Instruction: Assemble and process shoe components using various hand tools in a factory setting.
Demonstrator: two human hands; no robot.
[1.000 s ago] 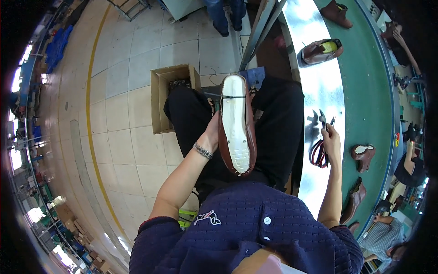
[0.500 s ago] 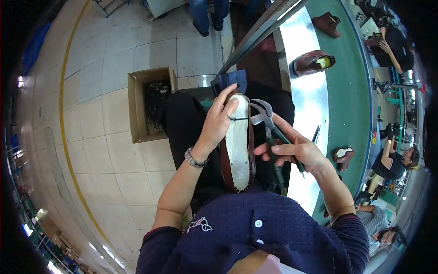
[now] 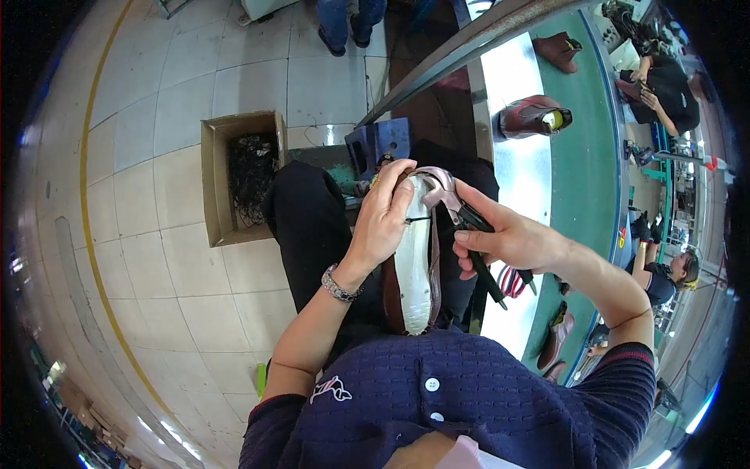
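A brown leather shoe (image 3: 416, 273) rests upside down over my lap, its long white underside facing up. My left hand (image 3: 378, 223) is closed round its far end, thumb on the white underside. A thin dark strip crosses the underside by the thumb. In my right hand (image 3: 516, 238) is a pair of pincers (image 3: 445, 191), gripped by the dark handles. Their curved metal jaws meet the shoe's right edge near its far end; whether they bite the leather cannot be made out.
An open cardboard box (image 3: 209, 180) with tangled dark strands stands on the floor at left. A metal bar (image 3: 461, 51) slants across the top. Right of me run a shiny ledge (image 3: 508, 180), holding a brown shoe (image 3: 525, 117), and a green belt (image 3: 582, 187) with footwear. Several people work beyond it.
The pincers have come left from beside the shoe onto its far right edge, and their handles have drawn closer together. My right elbow has swung outward. The left hand keeps its hold.
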